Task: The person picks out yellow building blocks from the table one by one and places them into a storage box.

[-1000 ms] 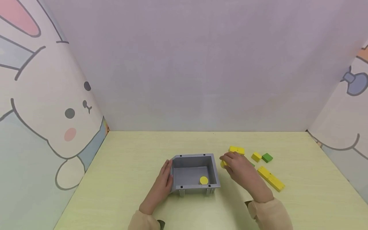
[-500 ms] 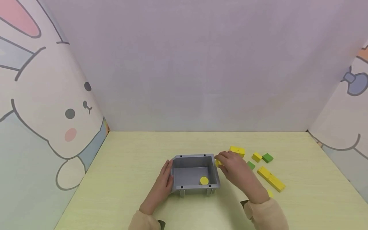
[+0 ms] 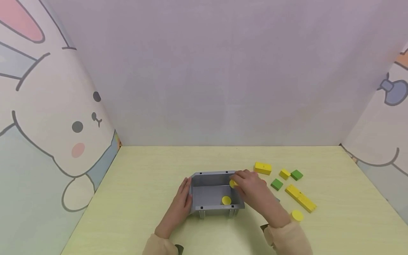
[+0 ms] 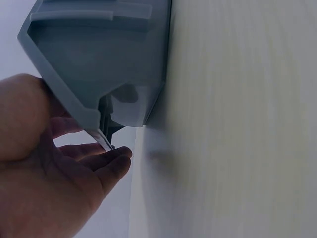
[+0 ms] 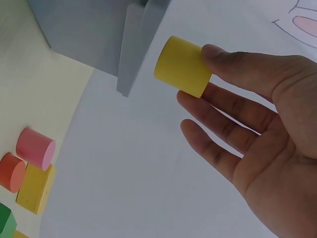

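The right hand [image 3: 251, 186] is pinching 1 yellow cylinder [image 5: 181, 66] between thumb and fingertips, above the gray bin's [image 3: 213, 207] right end; the left hand [image 3: 181, 203], fingers nearly straight, is touching the left end.

Grey bin [image 3: 216, 207]; 1 yellow cyl. [image 3: 226, 200] inside, 2nd yellow cyl. [image 5: 183, 67] at its R edge. R of bin: 3 yellow blks [image 3: 262, 168], 2 green blks [image 3: 277, 184], pink cyl. [image 5: 33, 148], orange cyl. [image 5: 12, 172], 3rd yellow cyl. [image 3: 297, 215]. Under it: pale-yellow tabletop [image 3: 159, 163], faint grain; behind, lilac-grey backdrop [image 3: 204, 88]; far L, white bunny print [image 3: 51, 117].
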The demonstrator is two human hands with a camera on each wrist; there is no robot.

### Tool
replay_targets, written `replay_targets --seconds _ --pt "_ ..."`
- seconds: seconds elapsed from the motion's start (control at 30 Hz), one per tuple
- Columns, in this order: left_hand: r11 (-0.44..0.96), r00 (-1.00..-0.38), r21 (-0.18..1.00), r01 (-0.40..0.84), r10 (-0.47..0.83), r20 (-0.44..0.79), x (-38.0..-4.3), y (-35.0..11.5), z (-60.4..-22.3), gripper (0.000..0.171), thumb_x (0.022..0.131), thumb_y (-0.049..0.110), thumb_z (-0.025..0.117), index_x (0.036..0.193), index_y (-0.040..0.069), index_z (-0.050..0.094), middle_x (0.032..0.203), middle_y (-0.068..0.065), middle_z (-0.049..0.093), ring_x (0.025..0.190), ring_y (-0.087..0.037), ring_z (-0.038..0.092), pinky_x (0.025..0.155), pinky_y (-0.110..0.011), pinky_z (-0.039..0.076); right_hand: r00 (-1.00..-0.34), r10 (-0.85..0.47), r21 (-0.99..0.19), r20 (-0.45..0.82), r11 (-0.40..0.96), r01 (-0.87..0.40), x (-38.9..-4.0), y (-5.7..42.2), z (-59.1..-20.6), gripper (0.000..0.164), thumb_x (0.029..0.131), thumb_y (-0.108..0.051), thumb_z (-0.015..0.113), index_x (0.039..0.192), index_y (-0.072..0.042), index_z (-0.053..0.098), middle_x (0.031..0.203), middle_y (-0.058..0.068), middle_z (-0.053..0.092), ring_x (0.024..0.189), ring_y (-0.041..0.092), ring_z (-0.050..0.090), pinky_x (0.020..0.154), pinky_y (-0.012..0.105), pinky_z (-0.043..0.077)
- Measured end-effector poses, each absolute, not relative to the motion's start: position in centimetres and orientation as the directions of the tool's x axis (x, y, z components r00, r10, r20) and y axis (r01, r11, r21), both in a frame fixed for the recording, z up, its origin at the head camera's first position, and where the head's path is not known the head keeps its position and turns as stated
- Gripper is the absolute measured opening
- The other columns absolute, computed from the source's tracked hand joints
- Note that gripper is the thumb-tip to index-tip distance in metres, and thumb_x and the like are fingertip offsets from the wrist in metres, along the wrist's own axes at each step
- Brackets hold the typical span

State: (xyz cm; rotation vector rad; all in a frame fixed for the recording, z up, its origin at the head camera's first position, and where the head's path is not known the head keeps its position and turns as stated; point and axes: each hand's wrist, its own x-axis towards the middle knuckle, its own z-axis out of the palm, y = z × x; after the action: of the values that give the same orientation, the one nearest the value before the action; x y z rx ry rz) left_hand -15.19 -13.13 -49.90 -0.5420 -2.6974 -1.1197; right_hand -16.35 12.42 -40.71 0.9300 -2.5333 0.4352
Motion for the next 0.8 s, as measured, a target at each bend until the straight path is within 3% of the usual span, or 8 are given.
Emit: replay_targets --seconds 0.3,0.8 --pt "0.645 -0.922 0.660 0.386 0.263 0.283 -15.1 -13.2 -49.9 0.051 0.094 0.005 0.043 0.141 -0.002 0.024 0.144 -0.032 0.025 0.130 -0.040 0.028 0.102 -0.057 0.035 -0.680 -0.584 -0.165 0.443 0.692 -0.703 -16.6 11.7 -41.4 0.027 0.069 0.000 0.074 0.094 -0.003 0.065 0.090 0.007 0.066 0.083 0.022 0.059 0.068 0.034 0.058" --pt "0.645 -0.917 0.652 0.399 0.266 0.298 -15.2 -13.2 -49.9 0.051 0.094 0.003 0.043 0.141 -0.004 0.024 0.143 -0.033 0.026 0.129 -0.042 0.028 0.101 -0.058 0.036 -0.740 -0.587 -0.223 0.328 0.713 -0.665 -16.9 11.1 -43.0 0.026 0.072 -0.004 0.072 0.097 -0.006 0.066 0.092 0.005 0.065 0.087 0.018 0.057 0.073 0.031 0.058"
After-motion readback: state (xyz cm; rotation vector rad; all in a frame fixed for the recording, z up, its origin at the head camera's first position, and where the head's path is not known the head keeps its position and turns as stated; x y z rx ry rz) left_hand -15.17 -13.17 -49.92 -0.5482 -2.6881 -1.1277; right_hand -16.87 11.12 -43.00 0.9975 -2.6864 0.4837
